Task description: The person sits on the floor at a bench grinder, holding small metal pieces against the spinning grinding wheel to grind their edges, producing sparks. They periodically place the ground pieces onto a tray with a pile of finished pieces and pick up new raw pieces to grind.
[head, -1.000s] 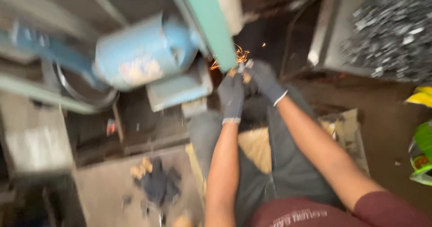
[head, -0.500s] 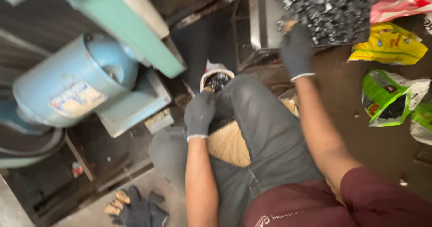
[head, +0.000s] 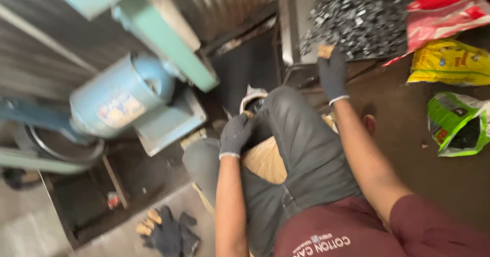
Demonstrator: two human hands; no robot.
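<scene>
Sits low on floor beside blue motor [head: 120, 96]. Stretches right hand [head: 333, 73] out to pile of small metal parts [head: 360, 12], gloved fingertips touching its near edge; too blurred to tell whether clenched on a piece or only resting there. Rests left hand [head: 235, 134] half curled against knee, just beside white-rimmed pot [head: 253, 98] wedged between legs; cannot tell whether anything sits pinched in that glove either.

Likely trouble from here:
- Cut or snagged fingers, judging by jagged look of parts and thin knit gloves.
- Slide of parts off tray edge [head: 287, 32] onto legs, if dragged from bottom of heap rather than lifted off top.
- Tipped pot, since held only by knees; any shift of legs during long reach probably enough to spill it.
- Elbow or sleeve brushing motor or green arm [head: 163, 37], both near left side.
- Missed grab, with head turned and view smeared.

Also lying about: spare gloves [head: 163, 229] on floor, bags [head: 449, 63] well apart on right.
</scene>
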